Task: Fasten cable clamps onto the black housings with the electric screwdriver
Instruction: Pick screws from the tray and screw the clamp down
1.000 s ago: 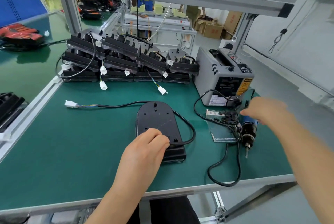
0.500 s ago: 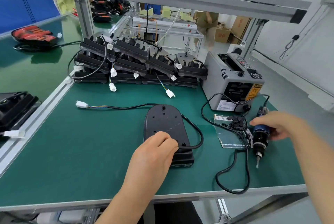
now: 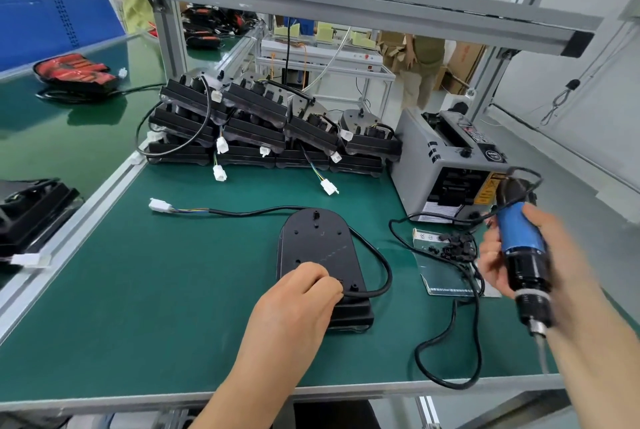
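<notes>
Head view: housing [image 3: 318, 241] on green mat [image 3: 138, 307], frame [image 3: 346, 2] overhead.

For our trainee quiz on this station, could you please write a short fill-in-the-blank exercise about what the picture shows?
1. The right hand grips the electric screwdriver, whose handle is ____.
2. The left hand rests on a black housing lying on the ____ mat.
3. That housing's cable ends in a ____ connector.
4. The screwdriver's bit points ____.
Missing words: blue; green; white; downward.
</notes>
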